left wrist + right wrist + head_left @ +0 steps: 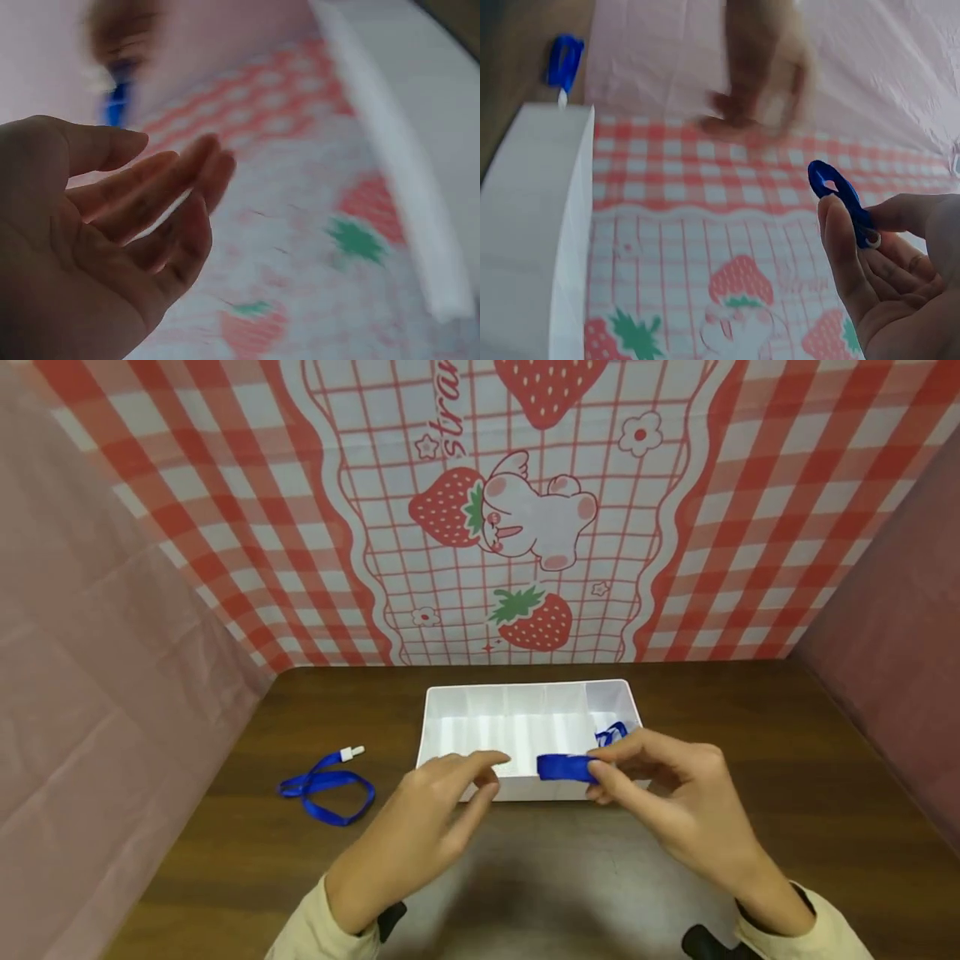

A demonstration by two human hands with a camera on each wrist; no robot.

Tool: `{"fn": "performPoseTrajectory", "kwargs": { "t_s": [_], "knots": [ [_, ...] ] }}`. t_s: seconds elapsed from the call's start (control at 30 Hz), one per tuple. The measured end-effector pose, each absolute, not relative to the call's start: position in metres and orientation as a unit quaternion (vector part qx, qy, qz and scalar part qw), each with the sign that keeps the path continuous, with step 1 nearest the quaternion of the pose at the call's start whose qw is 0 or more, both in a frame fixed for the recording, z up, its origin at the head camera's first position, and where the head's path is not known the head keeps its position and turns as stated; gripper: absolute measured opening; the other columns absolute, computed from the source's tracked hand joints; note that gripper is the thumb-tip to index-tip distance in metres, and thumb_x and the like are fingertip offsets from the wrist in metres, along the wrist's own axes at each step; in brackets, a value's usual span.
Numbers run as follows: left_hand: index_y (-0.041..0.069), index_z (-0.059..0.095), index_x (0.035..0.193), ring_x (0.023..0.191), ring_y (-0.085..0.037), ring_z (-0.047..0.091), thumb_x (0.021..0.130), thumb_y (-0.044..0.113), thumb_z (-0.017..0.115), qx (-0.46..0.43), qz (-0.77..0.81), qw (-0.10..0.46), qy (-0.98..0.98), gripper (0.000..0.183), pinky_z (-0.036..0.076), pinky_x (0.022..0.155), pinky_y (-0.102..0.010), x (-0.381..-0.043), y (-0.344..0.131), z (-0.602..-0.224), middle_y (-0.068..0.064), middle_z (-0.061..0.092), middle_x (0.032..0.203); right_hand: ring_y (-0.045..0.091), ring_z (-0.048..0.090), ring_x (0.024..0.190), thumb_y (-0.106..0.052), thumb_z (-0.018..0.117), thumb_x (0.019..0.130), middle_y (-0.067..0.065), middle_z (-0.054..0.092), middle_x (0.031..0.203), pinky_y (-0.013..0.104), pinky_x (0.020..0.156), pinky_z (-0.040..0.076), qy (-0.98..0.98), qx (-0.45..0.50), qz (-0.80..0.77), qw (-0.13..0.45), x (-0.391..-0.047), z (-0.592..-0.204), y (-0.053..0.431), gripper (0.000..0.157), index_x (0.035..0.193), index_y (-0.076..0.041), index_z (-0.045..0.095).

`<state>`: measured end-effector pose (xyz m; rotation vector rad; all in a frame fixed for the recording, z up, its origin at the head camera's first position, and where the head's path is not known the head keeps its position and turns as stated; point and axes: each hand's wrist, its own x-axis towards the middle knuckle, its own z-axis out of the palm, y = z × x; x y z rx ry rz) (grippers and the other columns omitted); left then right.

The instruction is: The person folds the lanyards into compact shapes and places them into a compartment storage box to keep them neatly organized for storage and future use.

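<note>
My right hand [686, 814] pinches a blue lanyard [564, 767] between thumb and fingers, over the tray's front edge. The lanyard is folded into a short flat loop, and in the right wrist view a small white piece [873, 240] shows at the pinched end. Facing it, my left hand [431, 818] has loosely bent fingers and holds nothing, a short gap away from the lanyard. Beneath and behind the hands stands a white divided tray [525, 789]. Another blue lanyard [613, 732] lies in its rightmost compartment, partly hidden by my right hand.
A loose blue lanyard [330, 785] with a white clip [351, 752] lies on the dark wooden table [225, 860], left of the tray. A strawberry-print checked cloth [525, 527] hangs behind, and pink cloth [127, 652] covers the left side.
</note>
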<state>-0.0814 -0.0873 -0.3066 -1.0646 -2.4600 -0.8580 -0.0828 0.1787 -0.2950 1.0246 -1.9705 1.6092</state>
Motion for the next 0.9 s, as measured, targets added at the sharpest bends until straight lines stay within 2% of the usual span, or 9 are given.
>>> {"fn": "performPoseTrajectory", "kwargs": {
  "t_s": [0.1,0.17,0.27,0.37,0.47,0.57,0.7,0.9],
  "knots": [
    [0.007,0.065,0.12,0.104,-0.016,0.062,0.095,0.018,0.068,-0.341,-0.206,0.208,-0.893,0.028,0.053,0.084,-0.036,-0.088,-0.1,-0.338,-0.002,0.068,0.111,0.012,0.07,0.067,0.025,0.07,0.075,0.012,0.071,0.076,0.019,0.057,0.055,-0.723,0.332,0.552,0.25,-0.088,-0.292,0.186,0.03,0.092,0.001,0.072],
    [0.005,0.063,0.125,0.118,-0.025,0.058,0.093,0.022,0.071,-0.325,-0.169,0.213,-0.906,0.037,0.051,0.091,-0.044,-0.091,-0.109,-0.361,-0.009,0.064,0.125,0.01,0.07,0.067,0.023,0.071,0.075,0.012,0.071,0.075,0.017,0.06,0.055,-0.736,0.315,0.532,0.276,-0.09,-0.291,0.188,0.028,0.092,0.002,0.072],
    [0.007,0.057,0.136,0.131,-0.034,0.049,0.091,0.028,0.075,-0.299,-0.149,0.192,-0.923,0.052,0.046,0.097,-0.052,-0.092,-0.121,-0.39,-0.016,0.053,0.141,0.007,0.069,0.068,0.019,0.074,0.076,0.011,0.072,0.075,0.014,0.064,0.054,-0.754,0.3,0.499,0.304,-0.093,-0.292,0.188,0.024,0.092,0.0,0.073],
    [0.012,0.049,0.145,0.139,-0.037,0.04,0.09,0.03,0.076,-0.279,-0.154,0.169,-0.933,0.064,0.041,0.102,-0.058,-0.09,-0.129,-0.41,-0.018,0.043,0.151,0.003,0.065,0.066,0.017,0.076,0.074,0.008,0.073,0.076,0.01,0.059,0.047,-0.767,0.293,0.47,0.324,-0.097,-0.295,0.186,0.026,0.091,-0.004,0.074],
    [0.014,0.046,0.148,0.142,-0.035,0.036,0.089,0.029,0.076,-0.27,-0.174,0.17,-0.932,0.068,0.038,0.104,-0.059,-0.088,-0.134,-0.419,-0.016,0.042,0.152,0.001,0.055,0.063,0.017,0.078,0.07,0.004,0.073,0.077,0.014,0.053,0.036,-0.777,0.288,0.443,0.342,-0.102,-0.299,0.184,0.031,0.09,-0.006,0.075],
    [0.013,0.046,0.148,0.143,-0.033,0.035,0.088,0.027,0.078,-0.269,-0.19,0.182,-0.927,0.069,0.035,0.108,-0.057,-0.088,-0.137,-0.422,-0.014,0.045,0.15,0.002,0.05,0.066,0.016,0.08,0.067,0.001,0.072,0.076,0.016,0.055,0.034,-0.789,0.278,0.421,0.349,-0.108,-0.304,0.181,0.033,0.089,-0.008,0.075],
    [0.014,0.047,0.147,0.146,-0.035,0.029,0.086,0.027,0.079,-0.261,-0.194,0.18,-0.928,0.071,0.033,0.11,-0.059,-0.087,-0.14,-0.422,-0.011,0.047,0.15,0.007,0.056,0.075,0.011,0.084,0.067,-0.001,0.073,0.075,0.019,0.065,0.037,-0.805,0.27,0.394,0.352,-0.117,-0.314,0.176,0.031,0.088,-0.01,0.076],
    [0.017,0.045,0.149,0.147,-0.038,0.026,0.083,0.024,0.081,-0.26,-0.2,0.168,-0.93,0.075,0.037,0.107,-0.06,-0.085,-0.142,-0.423,-0.01,0.046,0.151,0.017,0.062,0.076,0.005,0.084,0.072,0.0,0.073,0.08,0.032,0.077,0.037,-0.822,0.293,0.346,0.345,-0.14,-0.335,0.165,0.02,0.085,-0.007,0.075]
  ]
}}
